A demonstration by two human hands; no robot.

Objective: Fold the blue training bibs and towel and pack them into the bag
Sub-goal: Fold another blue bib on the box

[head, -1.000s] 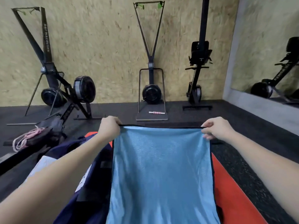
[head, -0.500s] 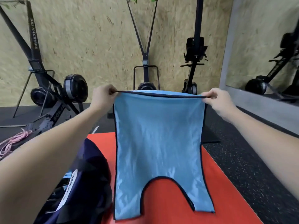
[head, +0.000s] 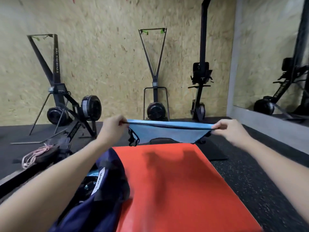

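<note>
Both forearms extended forward from the lower corners of the view and converged slightly toward the centre, held level above the floor. The red mat lay flat beneath and between them, its far edge below the held cloth and its right edge bordering bare black rubber flooring. The navy bag lay on the mat's left side under the left forearm, mouth open, with light blue fabric visible inside. Beyond the mat, three black exercise machines stood against the chipboard wall, well apart from the hands; a mirror occupied the right wall. A pink cord lay coiled on the floor at left.

The blue training bib hung in the air above the mat's far edge, stretched taut and nearly horizontal between the hands, clear of the mat and the bag. Its black-trimmed edges and loops dangled below at both ends.

The left hand was curled, pinching the bib's left corner between thumb and fingers. The right hand was likewise curled, pinching the right corner. Each grip sat at the top edge.
</note>
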